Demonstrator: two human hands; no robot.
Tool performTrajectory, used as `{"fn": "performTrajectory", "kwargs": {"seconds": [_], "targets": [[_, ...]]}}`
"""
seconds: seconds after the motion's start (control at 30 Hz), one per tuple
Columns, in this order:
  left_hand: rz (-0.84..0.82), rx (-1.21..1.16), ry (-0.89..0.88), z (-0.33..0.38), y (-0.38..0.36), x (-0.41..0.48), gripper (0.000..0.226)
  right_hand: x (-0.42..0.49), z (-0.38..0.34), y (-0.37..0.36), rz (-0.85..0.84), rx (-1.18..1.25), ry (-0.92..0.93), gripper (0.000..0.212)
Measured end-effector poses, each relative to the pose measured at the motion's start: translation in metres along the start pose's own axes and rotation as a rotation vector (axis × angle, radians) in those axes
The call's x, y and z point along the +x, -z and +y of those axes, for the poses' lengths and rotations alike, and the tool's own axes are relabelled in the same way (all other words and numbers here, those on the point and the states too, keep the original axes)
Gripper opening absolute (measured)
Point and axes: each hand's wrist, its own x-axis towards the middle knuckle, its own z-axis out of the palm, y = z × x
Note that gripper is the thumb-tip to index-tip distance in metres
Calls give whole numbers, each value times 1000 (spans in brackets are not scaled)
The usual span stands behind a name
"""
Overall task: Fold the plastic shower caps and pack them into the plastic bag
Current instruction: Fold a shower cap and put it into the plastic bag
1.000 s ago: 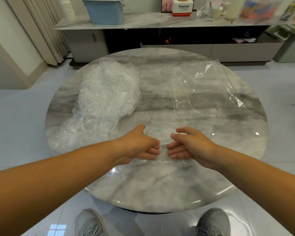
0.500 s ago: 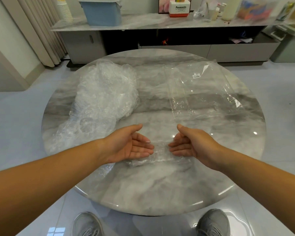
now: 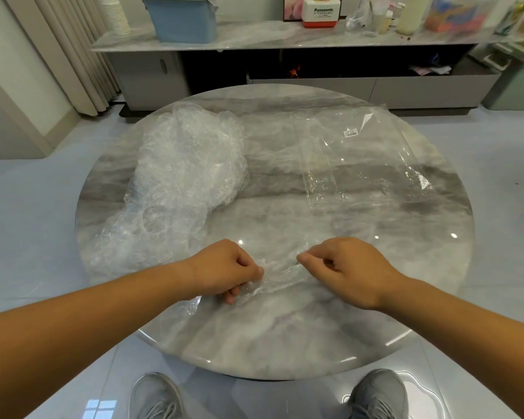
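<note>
A crumpled clear shower cap (image 3: 277,275) lies stretched between my two hands near the front of the round marble table (image 3: 285,337). My left hand (image 3: 224,270) grips its left end with curled fingers. My right hand (image 3: 345,264) pinches its right end between thumb and fingers. A big heap of clear shower caps (image 3: 179,182) sits on the table's left half. The flat clear plastic bag (image 3: 360,158), with a small white label, lies on the right half.
A low marble sideboard (image 3: 285,40) stands beyond the table, holding a blue bin (image 3: 182,19), a Panasonic box (image 3: 321,12) and bottles. Curtains hang at the far left. My grey shoes (image 3: 375,394) show below the table's front edge.
Both hands were open, palms facing each other around the cap. They have closed on its two ends and the cap is now pulled out between them.
</note>
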Motion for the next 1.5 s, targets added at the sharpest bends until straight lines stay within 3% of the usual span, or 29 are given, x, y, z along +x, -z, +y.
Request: {"fn": "performTrajectory", "kwargs": {"seconds": [0.07, 0.13, 0.3, 0.4, 0.5, 0.6, 0.7, 0.9, 1.1, 1.2, 1.33, 1.43, 1.5], "targets": [[-22, 33, -15, 2, 2, -2, 38, -1, -8, -5, 198, -23, 109, 28], [-58, 77, -37, 5, 3, -4, 39, 2, -13, -14, 295, -20, 199, 25], [-149, 160, -98, 7, 0, -8, 38, 10, -12, -33, 68, 90, 199, 11], [-124, 90, -55, 6, 1, -9, 33, 7, -6, -39, -97, 15, 202, 22], [124, 29, -4, 2, 9, -7, 26, 1, 0, -41, -146, 10, 196, 29], [354, 230, 73, -2, 17, -6, 46, -3, -1, -42, -139, -46, 218, 42], [303, 307, 189, 1, 16, -11, 59, -7, -5, -41, -182, -113, 232, 66], [150, -130, 247, 0, 13, -12, 34, -16, -13, -42, -171, -280, 315, 62], [-1, -736, 312, 10, 12, -16, 12, -22, -19, -44, -150, -374, 306, 64], [-21, -930, 259, 18, 3, -17, 23, -22, -21, -39, -184, -333, 308, 63], [-53, -996, 236, 22, -11, -16, 44, -22, -10, -32, -195, -40, 330, 50], [-68, -997, 237, 21, -22, -13, 53, -26, -1, -29, -28, 106, 287, 31], [-62, -964, 231, 20, -28, -12, 54, -27, 0, -26, 121, 67, 297, 26]]}}
